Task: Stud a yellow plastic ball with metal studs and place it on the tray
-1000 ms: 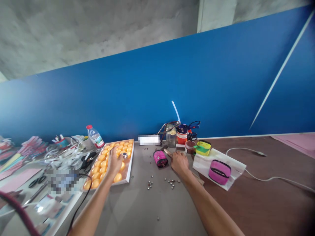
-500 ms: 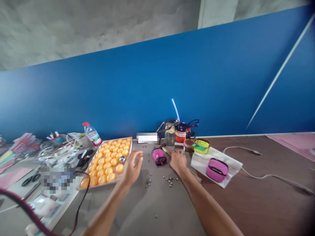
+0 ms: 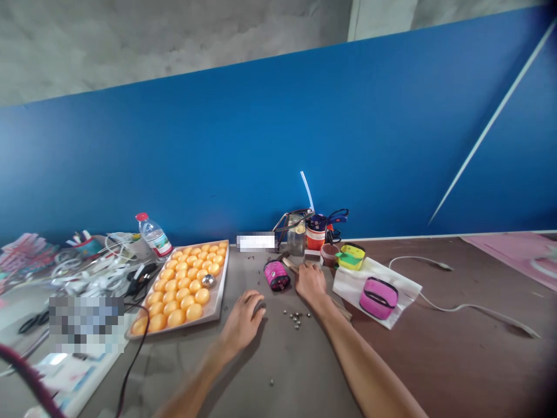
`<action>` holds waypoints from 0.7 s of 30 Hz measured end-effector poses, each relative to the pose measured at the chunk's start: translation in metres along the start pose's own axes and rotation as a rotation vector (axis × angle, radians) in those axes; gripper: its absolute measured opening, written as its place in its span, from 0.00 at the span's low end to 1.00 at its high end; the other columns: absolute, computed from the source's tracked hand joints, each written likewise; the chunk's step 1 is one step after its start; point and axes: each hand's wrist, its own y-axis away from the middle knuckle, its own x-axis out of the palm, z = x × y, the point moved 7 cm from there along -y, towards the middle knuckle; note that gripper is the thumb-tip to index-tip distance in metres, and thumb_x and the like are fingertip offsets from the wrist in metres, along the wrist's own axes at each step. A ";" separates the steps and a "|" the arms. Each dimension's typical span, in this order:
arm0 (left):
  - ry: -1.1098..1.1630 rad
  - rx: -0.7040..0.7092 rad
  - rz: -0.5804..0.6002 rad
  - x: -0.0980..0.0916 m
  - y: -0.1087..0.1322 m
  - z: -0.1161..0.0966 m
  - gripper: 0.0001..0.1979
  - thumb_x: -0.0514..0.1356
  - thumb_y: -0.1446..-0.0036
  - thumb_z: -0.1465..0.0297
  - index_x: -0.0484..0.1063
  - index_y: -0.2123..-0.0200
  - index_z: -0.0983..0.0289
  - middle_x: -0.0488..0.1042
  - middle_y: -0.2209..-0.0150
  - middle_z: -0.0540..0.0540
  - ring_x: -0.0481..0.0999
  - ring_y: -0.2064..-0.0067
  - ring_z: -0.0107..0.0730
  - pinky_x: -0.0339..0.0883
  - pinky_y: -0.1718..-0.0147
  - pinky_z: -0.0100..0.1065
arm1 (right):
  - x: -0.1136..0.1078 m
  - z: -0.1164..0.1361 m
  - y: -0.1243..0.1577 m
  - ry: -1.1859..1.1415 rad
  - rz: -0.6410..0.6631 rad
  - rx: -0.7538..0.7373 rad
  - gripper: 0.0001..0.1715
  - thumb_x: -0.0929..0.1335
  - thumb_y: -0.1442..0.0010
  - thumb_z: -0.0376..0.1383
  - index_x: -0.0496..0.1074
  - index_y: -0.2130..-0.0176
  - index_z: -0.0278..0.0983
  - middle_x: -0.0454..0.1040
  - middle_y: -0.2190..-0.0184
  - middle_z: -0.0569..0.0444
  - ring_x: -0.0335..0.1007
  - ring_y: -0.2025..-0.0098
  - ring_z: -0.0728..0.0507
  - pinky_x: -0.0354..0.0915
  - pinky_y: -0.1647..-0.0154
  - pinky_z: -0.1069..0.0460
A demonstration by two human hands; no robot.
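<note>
My left hand (image 3: 244,318) is low over the grey table, palm down, with its thumb apart from the bent fingers. Its fingertips are close to the small shiny metal balls (image 3: 296,318) scattered to their right; what lies under the hand is hidden. My right hand (image 3: 311,282) rests with curled fingers over a wooden-handled tool (image 3: 290,265), whose dark end shows beyond the fingers and whose wood reappears by the wrist. Left of that hand stands a small pink, black-edged pouch (image 3: 277,275), touched by neither hand.
On the left, a tray (image 3: 212,316) holds orange balls and one silvery ball. Behind it is a bottle (image 3: 155,237). To the right, a pink pouch (image 3: 378,298) lies on a white sheet (image 3: 408,290), near a yellow-green container (image 3: 351,257) and a white cable (image 3: 474,306). A blue partition (image 3: 261,145) closes the back.
My left hand has come down from beside the tray to the table, over where a cluster of metal balls lay. My right hand stays on the tool. The view has shifted slightly.
</note>
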 end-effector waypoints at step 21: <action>-0.290 -0.019 0.271 0.038 -0.075 -0.008 0.31 0.55 0.47 0.76 0.53 0.40 0.63 0.46 0.36 0.65 0.49 0.36 0.49 0.53 0.43 0.47 | -0.001 0.000 -0.001 -0.015 -0.039 0.002 0.14 0.60 0.42 0.34 0.70 0.58 0.32 0.71 0.58 0.41 0.66 0.55 0.39 0.57 0.58 0.49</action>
